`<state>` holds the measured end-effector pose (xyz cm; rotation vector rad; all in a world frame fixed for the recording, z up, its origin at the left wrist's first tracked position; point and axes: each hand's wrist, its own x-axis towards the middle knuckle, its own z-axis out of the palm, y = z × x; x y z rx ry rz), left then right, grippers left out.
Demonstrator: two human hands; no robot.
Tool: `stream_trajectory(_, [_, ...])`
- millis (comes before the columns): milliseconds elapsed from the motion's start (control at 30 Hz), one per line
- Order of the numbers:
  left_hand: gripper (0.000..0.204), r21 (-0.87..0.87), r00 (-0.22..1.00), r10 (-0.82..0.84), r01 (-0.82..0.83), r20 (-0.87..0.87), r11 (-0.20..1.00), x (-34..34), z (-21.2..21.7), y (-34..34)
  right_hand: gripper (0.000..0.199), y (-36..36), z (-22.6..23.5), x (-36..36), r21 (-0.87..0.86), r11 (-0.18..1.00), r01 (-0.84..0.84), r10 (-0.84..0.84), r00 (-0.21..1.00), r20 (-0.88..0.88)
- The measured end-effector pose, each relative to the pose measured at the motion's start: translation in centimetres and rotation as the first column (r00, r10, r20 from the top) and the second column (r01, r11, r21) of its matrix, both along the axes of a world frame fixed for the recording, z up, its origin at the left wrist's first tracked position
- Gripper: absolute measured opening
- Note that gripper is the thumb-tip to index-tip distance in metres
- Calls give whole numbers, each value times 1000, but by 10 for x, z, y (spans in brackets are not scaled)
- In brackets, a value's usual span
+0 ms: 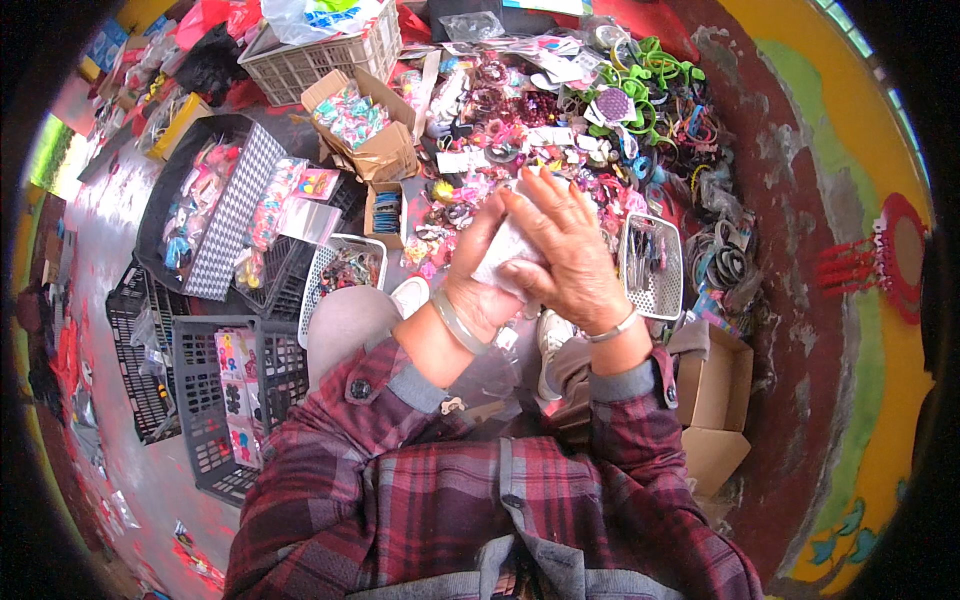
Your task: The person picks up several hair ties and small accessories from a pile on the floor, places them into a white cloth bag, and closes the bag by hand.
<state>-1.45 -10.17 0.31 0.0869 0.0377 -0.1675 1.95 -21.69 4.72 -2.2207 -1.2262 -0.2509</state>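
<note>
1. A red ground cloth [690,40] spread on the floor is seen, crowded with small goods, with a painted yellow and green wall [880,330] at the right; every place below is given relative to the small white packet [508,255] held at the middle.
2. Nearest, below the packet, plaid sleeves are seen, with a bangle on the left wrist and a metal band on the right.
3. The packet is clasped between both hands: the left hand [478,280] is curled under its left edge, and the right hand [568,250] is laid over it, fingers half bent and spread across its top. What is inside cannot be told.
4. The step in hand is judged to be the sorting or opening of this packet; a firm pinch on one edge would be called for next, so that nothing spills.
5. Just right of the packet a white mesh basket [655,265] stands; to the lower right, brown cardboard boxes [715,385].
6. To the left, black crates [215,400] with carded clips are set.
7. Beyond the packet a heap of hair ornaments [530,120] lies, with green hairbands [655,70] farther right.
</note>
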Motion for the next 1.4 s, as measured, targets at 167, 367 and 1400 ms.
stream_trajectory(167, [33, 129, 994, 64, -52, -91, 990, -4, -20, -10, 37, 13, -36, 2, 211, 976, 57, -19, 984, -177])
stream_trajectory(367, [30, 124, 992, 70, -56, -108, 991, -1, -25, -11, 32, 21, -48, 5, 380, 894, 238, -122, 944, -305])
stream_trajectory(1400, [22, 203, 995, 27, -7, -95, 979, -4, -7, -6, 36, 17, -59, 10, 466, 813, 350, -233, 928, -290])
